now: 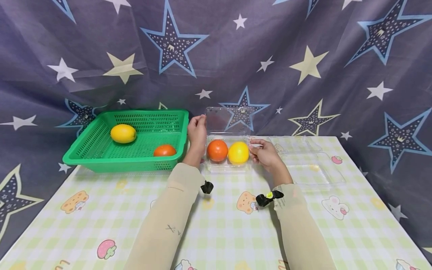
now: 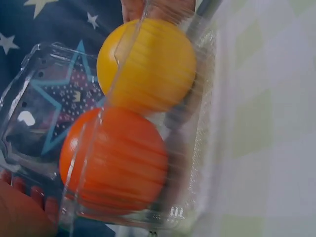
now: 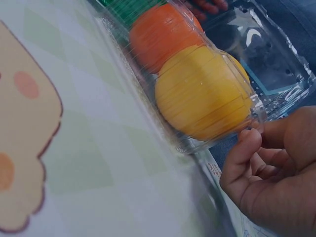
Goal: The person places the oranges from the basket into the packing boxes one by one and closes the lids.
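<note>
A clear plastic clamshell container (image 1: 227, 168) stands on the table with its lid (image 1: 216, 122) raised at the back. Inside it, a round orange-red fruit (image 1: 217, 150) sits on the left beside a round yellow fruit (image 1: 238, 153). My left hand (image 1: 197, 135) holds the lid's left edge; in the left wrist view its fingertips (image 2: 37, 195) show by the lid. On the other side, my right hand (image 1: 266, 154) pinches the container's right rim between thumb and forefinger, close to the yellow fruit (image 3: 202, 94).
To the left stands a green perforated basket (image 1: 128, 164) holding a yellow fruit (image 1: 123, 134) and an orange-red fruit (image 1: 164, 150). More clear plastic containers (image 1: 332, 176) lie on the right. A star-patterned curtain (image 1: 209, 78) hangs behind the checked tablecloth (image 1: 135, 210).
</note>
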Available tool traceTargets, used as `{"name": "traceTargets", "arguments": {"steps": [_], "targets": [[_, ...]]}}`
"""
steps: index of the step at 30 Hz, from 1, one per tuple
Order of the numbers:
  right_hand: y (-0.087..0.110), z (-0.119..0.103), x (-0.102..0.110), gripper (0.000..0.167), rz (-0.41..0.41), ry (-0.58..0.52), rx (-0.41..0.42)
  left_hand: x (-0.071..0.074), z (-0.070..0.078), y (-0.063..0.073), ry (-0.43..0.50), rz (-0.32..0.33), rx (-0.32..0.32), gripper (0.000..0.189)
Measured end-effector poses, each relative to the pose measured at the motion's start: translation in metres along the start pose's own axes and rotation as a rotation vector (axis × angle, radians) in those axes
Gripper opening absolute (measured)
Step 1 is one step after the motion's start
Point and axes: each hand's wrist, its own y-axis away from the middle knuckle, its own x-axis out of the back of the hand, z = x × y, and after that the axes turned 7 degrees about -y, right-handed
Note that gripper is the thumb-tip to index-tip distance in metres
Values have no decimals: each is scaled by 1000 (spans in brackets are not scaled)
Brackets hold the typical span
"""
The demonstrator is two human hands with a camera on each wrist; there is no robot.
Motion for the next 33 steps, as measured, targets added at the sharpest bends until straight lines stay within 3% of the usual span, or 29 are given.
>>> {"name": "traceTargets", "arguments": {"steps": [8,12,20,23,33], "targets": [[2,-1,-1,35,-1,0,9,2,11,13,-82,37,-211,7],[1,0,0,37,-12,2,19,3,20,19,-170,27,-319,7],[-1,-2,0,36,-17,8,18,16,43,25,-393,-43,-403,9],[0,-3,0,36,-18,8,17,22,51,26,-494,-94,-425,10],[2,-1,1,36,-20,-4,14,43,61,33,-782,-369,-516,8]]}}
